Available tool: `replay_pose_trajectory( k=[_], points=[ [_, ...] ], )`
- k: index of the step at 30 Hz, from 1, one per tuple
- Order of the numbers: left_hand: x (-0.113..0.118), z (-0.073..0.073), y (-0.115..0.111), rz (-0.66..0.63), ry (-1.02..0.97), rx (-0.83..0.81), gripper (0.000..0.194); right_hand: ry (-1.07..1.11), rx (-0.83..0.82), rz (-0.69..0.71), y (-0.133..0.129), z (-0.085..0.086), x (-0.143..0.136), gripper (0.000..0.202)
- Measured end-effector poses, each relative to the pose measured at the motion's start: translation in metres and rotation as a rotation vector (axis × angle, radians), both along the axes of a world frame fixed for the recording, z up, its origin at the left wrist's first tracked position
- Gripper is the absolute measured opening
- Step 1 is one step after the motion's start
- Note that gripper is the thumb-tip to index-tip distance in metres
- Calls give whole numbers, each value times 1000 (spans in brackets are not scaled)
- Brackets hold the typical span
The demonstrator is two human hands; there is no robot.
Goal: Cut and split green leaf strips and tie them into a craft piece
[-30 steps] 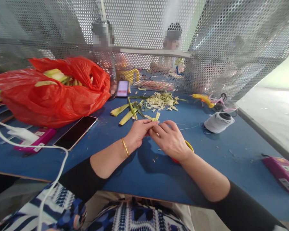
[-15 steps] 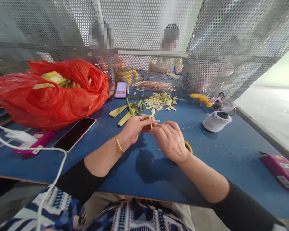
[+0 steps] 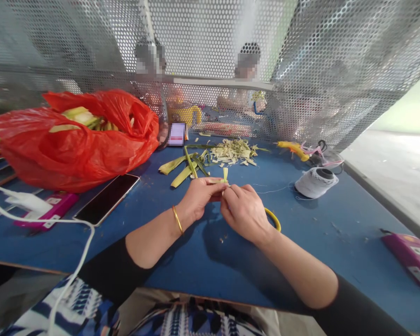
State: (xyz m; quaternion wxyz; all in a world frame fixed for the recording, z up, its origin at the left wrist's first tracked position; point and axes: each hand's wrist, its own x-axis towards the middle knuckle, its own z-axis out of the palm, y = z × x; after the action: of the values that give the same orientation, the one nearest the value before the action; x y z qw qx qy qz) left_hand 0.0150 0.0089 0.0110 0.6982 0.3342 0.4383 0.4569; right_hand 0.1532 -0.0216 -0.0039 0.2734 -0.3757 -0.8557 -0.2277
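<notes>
Pale green leaf strips (image 3: 225,174) stick up from between my fingers over the blue table. My left hand (image 3: 199,196), with a gold bangle at the wrist, pinches the strips from the left. From the right, my right hand (image 3: 243,210) closes its fingers on the same strips; the fingertips are partly hidden. A thin white thread runs from near my right hand to a spool of white thread (image 3: 315,183). Under my right wrist lies a yellow-handled tool (image 3: 275,219), mostly covered. Beyond my hands lie longer leaf pieces (image 3: 184,175) and a heap of leaf trimmings (image 3: 234,151).
On the left sit a red plastic bag (image 3: 91,154) of leaf pieces, a dark phone (image 3: 108,198) and a purple power strip (image 3: 52,212) with a white cable. A yellow tool (image 3: 294,149) and another purple power strip (image 3: 409,256) are right. Perforated metal screens (image 3: 210,42) stand behind, people beyond.
My hands have drawn closer together on the leaf strips, and the right hand's fingers are curled in more. A crosswise strip end no longer shows. The whole view has shifted slightly.
</notes>
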Motion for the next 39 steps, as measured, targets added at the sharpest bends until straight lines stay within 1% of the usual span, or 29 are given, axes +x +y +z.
replay_pose_trajectory(
  k=[4,6,8,9,10,13,14,16,17,18,20,22,26,30,31,33,36,39],
  points=[
    [-1,0,-1,17,12,-2,28,74,-80,88,-4,-1,-2,24],
    [-2,0,0,7,24,8,27,91,-111,116,-6,2,-2,26],
    [-4,-1,2,-9,39,13,26,170,-183,137,-6,7,1,27],
    [-6,-1,3,-25,46,12,26,267,-238,122,-5,9,3,28],
    [-7,0,4,-49,53,6,26,412,-304,77,-3,12,5,29],
    [-11,0,6,-170,79,-14,27,981,-567,-133,9,17,12,35],
    [-12,0,7,-214,87,-17,28,1139,-685,-161,13,17,14,38],
    [-13,0,6,-286,97,-25,30,1326,-931,-117,20,16,14,45],
    [-12,-1,5,-309,101,-29,32,1368,-1021,-75,22,15,13,46],
    [-12,-1,4,-320,110,-32,34,1390,-1074,-42,23,14,12,46],
    [-9,-2,2,-309,136,-30,35,1402,-1088,-6,22,12,9,41],
    [-6,-4,0,-286,163,-11,30,1398,-1062,0,20,9,7,38],
    [-2,-7,-2,-293,200,51,19,1407,-978,-42,19,2,5,35],
    [-2,-8,0,-326,261,113,17,1429,-895,-92,21,-3,5,34],
    [-3,-8,0,-317,273,121,18,1420,-892,-94,21,-2,6,35],
    [-3,-8,0,-256,259,120,20,1414,-888,-72,23,1,8,36],
    [-3,-8,0,-150,165,78,25,1456,-902,-4,24,8,12,36],
    [-3,-8,0,-150,119,37,26,1470,-919,18,26,15,17,33]
  ],
)
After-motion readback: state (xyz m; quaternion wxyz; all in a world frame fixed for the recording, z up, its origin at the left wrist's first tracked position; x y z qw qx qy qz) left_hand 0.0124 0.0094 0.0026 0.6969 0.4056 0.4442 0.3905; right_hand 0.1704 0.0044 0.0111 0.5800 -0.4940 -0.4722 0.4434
